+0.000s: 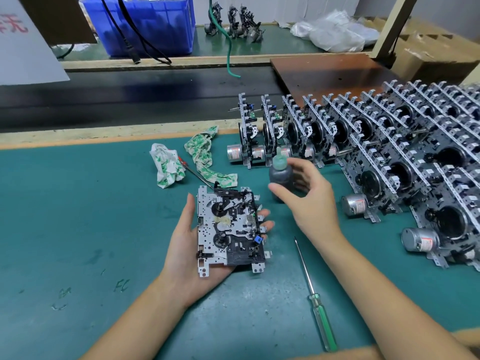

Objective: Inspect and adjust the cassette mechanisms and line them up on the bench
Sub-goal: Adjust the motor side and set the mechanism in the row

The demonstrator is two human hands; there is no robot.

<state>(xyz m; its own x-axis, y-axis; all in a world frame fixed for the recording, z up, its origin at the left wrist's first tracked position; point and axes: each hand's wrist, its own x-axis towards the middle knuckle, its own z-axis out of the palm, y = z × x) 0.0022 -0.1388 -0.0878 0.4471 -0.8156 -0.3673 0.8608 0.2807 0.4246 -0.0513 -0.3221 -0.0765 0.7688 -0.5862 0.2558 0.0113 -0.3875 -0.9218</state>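
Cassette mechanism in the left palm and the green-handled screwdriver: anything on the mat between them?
No. In the head view only bare green mat separates the cassette mechanism from the screwdriver.

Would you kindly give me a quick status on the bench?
Left hand cradles cassette mechanism, face up. Right hand open at dark bottle, grip not closed. Screwdriver lies beside; rows of mechanisms stand right.
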